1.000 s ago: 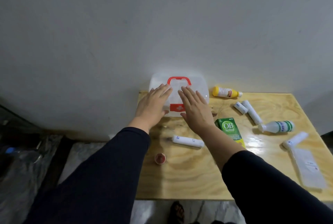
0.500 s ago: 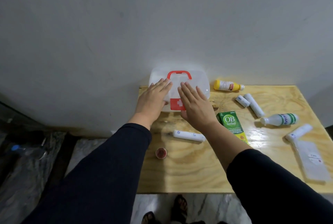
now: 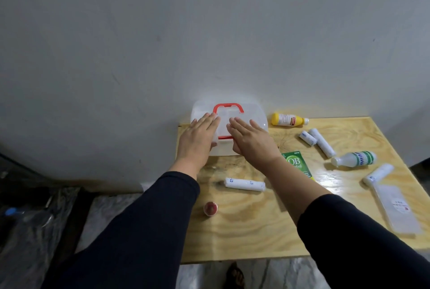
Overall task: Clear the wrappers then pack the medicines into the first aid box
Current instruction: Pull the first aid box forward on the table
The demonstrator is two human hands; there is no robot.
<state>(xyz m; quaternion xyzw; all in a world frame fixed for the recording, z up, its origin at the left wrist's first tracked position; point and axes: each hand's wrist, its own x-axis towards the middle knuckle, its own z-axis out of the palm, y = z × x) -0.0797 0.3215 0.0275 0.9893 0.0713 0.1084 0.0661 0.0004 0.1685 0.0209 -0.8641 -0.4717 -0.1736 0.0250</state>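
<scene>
Head view: the box (image 3: 252,115), translucent with a red handle (image 3: 228,108), is seen at the table's (image 3: 251,230) far edge against the wall. Both hands are laid flat on its lid, the left hand (image 3: 197,141) beside the right hand (image 3: 252,142), fingers stretched out and close together, nothing gripped. Rolls, a yellow bottle (image 3: 288,120), a white bottle (image 3: 354,158) and a green carton (image 3: 296,164) are scattered loose on the table to the right

Green carton (image 3: 297,165): white "OB" in circle, "herbal" beneath, partly hidden by forearm. Yellow bottle (image 3: 288,119): white label with red band, print too small to read. Bandage rolls, white-green bottle, flat packet: markings illegible.
</scene>
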